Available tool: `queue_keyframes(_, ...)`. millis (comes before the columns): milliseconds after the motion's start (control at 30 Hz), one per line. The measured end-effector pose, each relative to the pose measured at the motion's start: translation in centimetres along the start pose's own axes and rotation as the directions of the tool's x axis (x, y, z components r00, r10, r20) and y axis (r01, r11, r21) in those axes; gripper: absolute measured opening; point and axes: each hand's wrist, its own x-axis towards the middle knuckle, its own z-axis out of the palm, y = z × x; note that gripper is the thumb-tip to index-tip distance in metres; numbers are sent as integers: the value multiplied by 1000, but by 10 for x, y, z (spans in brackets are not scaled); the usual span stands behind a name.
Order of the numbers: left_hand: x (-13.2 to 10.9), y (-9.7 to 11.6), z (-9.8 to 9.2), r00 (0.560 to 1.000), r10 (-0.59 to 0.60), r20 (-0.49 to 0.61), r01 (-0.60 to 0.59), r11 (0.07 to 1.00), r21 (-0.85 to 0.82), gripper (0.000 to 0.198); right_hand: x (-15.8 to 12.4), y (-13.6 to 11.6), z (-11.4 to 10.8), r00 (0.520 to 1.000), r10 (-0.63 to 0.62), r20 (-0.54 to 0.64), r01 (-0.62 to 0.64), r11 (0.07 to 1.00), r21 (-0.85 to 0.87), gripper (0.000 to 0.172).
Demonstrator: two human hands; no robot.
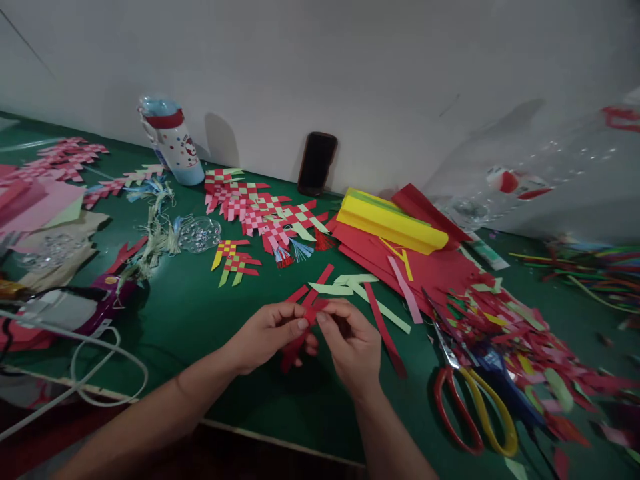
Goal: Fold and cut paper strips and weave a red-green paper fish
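Note:
My left hand [267, 333] and my right hand [353, 343] meet over the green table [200, 320], both pinching the same red paper strips [300, 337]. The strips cross between my thumbs and hang down below my left fingers. Loose red and pale green strips [350, 288] lie just beyond my hands. Several woven red, white and green paper fish [265, 213] lie farther back. A small yellow and red woven piece [233, 260] sits to the left of them.
Red and yellow handled scissors [470, 400] lie at the right beside a heap of paper scraps [515, 333]. Red sheets and a yellow roll [390, 223] sit behind. A bottle [173, 140] and a phone [317, 163] stand by the wall. White cable [90, 367] loops at left.

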Motion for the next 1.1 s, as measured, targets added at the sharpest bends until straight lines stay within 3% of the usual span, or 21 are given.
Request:
queue_keyframes(100, 1, 0, -1, 998, -51, 33, 54, 994, -98, 39, 2, 2, -1, 996, -70, 59, 77, 988, -131, 10)
queue_keyframes(233, 3, -1, -3, 998, -65, 2, 65, 987, -149, 38, 5, 3, -1, 975, -166, 151, 189, 969, -157, 14)
queue_keyframes(400, 1, 3, -5, 994, -111, 19, 111, 952, -285, 47, 7, 5, -2, 936, -321, 144, 347, 910, -225, 29)
queue_keyframes(533, -1, 4, -4, 988, -77, 133, 107, 965, -237, 44, 10, 9, -3, 898, -418, 141, 439, 818, -372, 31)
queue_keyframes(700, 3, -2, -4, 994, -47, 97, 68, 972, -227, 42, 9, 12, -2, 881, -445, 159, 467, 767, -440, 31)
queue_keyframes(800, 6, -1, -5, 1000, -25, 15, 28, 969, -247, 51, 9, 10, -4, 929, -355, 105, 369, 859, -355, 31)
queue_keyframes(900, 5, 3, -4, 997, 20, -68, -35, 972, -232, 67, 8, 7, -5, 991, -101, 89, 116, 977, -181, 31)
queue_keyframes(1000, 4, 6, -2, 993, 54, -101, -71, 983, -169, 72, 8, 6, -2, 966, 105, 235, -93, 994, -65, 30)
queue_keyframes(1100, 3, 4, -2, 996, 39, -82, -52, 985, -164, 79, 7, 6, 2, 961, 150, 231, -152, 988, -6, 15)
